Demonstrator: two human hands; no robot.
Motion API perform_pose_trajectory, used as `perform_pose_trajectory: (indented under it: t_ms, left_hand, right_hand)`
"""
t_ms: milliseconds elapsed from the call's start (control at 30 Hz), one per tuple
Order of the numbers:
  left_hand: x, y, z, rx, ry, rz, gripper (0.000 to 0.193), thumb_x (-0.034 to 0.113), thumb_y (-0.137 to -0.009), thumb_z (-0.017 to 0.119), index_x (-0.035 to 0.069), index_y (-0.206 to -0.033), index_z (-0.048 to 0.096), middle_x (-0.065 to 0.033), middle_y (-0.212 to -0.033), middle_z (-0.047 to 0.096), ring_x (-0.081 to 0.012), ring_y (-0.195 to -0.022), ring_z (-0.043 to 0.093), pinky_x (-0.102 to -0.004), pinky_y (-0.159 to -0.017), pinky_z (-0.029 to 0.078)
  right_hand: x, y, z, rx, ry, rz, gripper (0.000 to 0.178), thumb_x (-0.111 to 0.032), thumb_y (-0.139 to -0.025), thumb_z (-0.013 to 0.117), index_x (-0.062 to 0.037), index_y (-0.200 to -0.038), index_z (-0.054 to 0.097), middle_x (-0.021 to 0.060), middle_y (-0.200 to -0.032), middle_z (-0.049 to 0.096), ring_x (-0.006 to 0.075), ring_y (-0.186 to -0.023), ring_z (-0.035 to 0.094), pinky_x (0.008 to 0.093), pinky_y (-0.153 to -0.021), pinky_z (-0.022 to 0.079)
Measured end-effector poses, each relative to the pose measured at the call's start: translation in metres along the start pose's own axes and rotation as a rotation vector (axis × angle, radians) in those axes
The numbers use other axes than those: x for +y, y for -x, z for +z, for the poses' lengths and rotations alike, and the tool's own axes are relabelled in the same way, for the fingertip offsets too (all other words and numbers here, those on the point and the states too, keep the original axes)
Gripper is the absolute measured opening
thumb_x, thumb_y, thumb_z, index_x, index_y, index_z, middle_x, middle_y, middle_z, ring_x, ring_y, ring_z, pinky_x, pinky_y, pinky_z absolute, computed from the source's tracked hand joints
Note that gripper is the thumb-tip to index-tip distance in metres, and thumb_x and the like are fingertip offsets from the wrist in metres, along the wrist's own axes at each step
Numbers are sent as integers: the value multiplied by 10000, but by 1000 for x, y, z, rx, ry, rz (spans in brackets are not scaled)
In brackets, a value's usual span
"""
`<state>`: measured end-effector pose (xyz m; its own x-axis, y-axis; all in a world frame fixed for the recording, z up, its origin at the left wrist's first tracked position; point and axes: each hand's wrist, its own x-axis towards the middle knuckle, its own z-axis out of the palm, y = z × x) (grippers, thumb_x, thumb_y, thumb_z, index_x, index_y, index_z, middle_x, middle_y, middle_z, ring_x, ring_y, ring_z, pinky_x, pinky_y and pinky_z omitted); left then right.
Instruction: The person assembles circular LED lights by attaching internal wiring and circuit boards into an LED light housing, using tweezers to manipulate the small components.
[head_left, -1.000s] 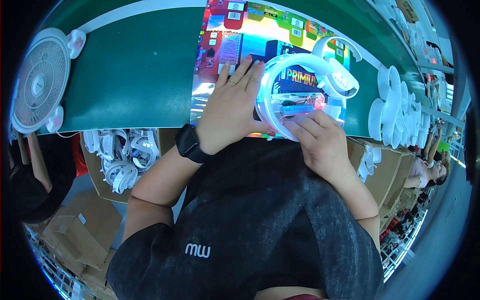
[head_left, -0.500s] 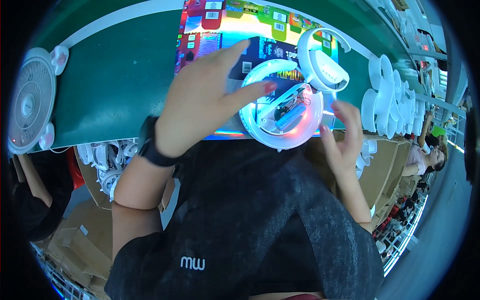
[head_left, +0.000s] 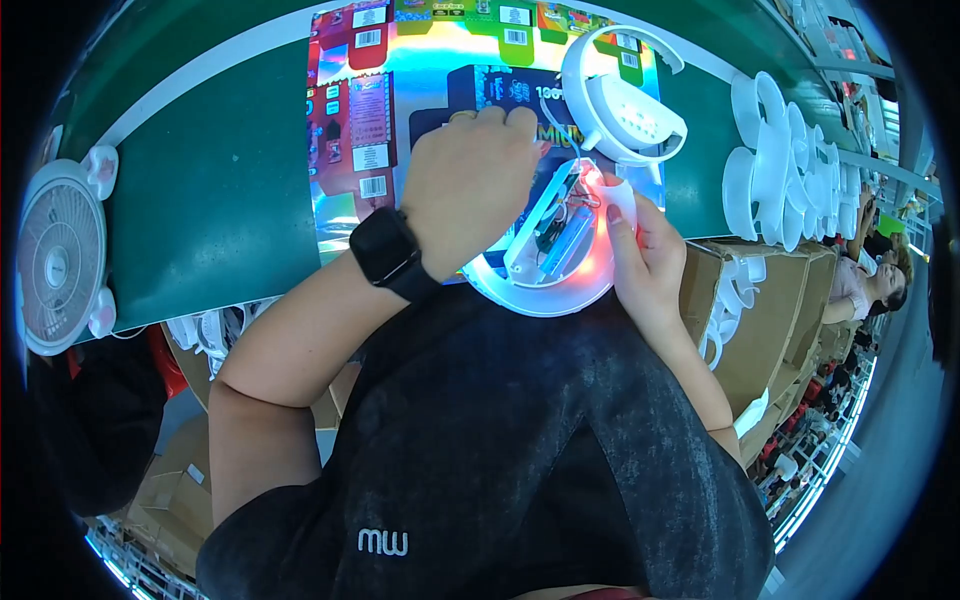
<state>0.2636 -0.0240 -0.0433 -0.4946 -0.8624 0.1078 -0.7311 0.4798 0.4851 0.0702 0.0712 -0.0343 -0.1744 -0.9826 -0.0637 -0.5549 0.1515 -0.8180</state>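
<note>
A white C-shaped lamp ring [head_left: 545,303], open at the top, glows red along its right side. Inside it show a blue battery [head_left: 568,243], thin wires and a small board. My right hand [head_left: 648,262] pinches the ring's right rim, thumb on the face. Over the ring's upper left lies my left hand [head_left: 470,175], knuckles up and fingers curled; its fingertips and whatever they hold are hidden. Just beyond, a second white ring part [head_left: 578,85] with a brightly lit dotted panel [head_left: 640,112] sits against the first ring's upper end.
Under the parts lies a shiny printed sheet of carton blanks [head_left: 350,130] on a green table [head_left: 200,220]. A white fan [head_left: 65,255] stands at the left edge. More white rings [head_left: 770,160] are stacked at the right. Below the table edge, a cardboard box [head_left: 765,330] holds white parts.
My right hand has moved up and in from beside the ring to grip its rim. The left hand has curled its fingers and shifted right over the ring. The view has shifted slightly.
</note>
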Motion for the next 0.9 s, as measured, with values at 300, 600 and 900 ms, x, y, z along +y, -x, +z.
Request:
perform_pose_trajectory:
  t_ms: [300,600,900]
  left_hand:
    - [-1,2,1,22,39,2,221,168,-876,631,67,-1069,591,-115,-944,651,-299,-892,639,-395,-705,520]
    - [5,-5,-1,-61,-24,15,233,135,-864,610,77,-1087,571,-92,-910,602,-275,-852,630,-373,-659,522]
    - [-4,-6,-9,-32,0,112,348,228,-883,609,55,-1181,561,-127,-912,640,-278,-823,648,-394,-662,512]
  right_hand:
    - [6,5,-3,-82,-84,-13,364,-29,-957,502,38,-1315,515,140,-1238,612,165,-1106,585,286,-951,443]
    - [12,-1,7,20,79,-155,421,-10,-895,546,39,-1310,500,210,-1179,608,306,-1074,615,359,-927,472]
    - [14,-9,1,65,175,-112,329,-96,-894,591,20,-1202,586,183,-1054,627,332,-994,595,389,-849,479]
